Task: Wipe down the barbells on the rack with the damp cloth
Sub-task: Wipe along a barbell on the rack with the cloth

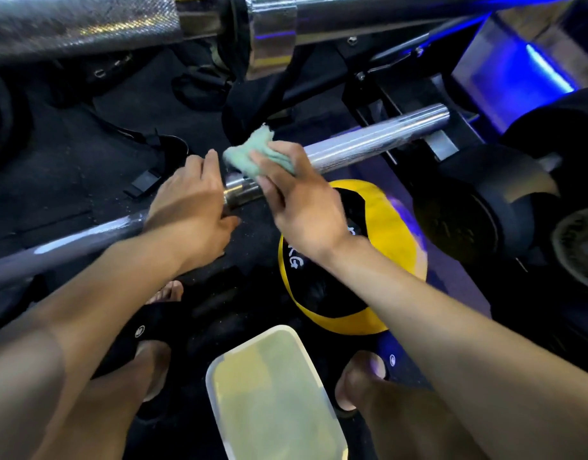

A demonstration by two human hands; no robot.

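A knurled chrome barbell (87, 24) crosses the top edge of the view. Below it a second, lower barbell (369, 141) runs diagonally, its smooth polished sleeve toward the rack (402, 101) at the right. The left hand (190, 200) curls over this bar's shaft beside the collar, gripping it. The right hand (299, 200) pinches a crumpled pale green cloth (256, 154) against the sleeve, just beside the left hand. A yellow-and-black weight plate (379, 200) lies on the dark rubber floor (70, 154) beneath. Nearest the feet sits a translucent rectangular tub (269, 393) (contents unclear, yellowish inside).
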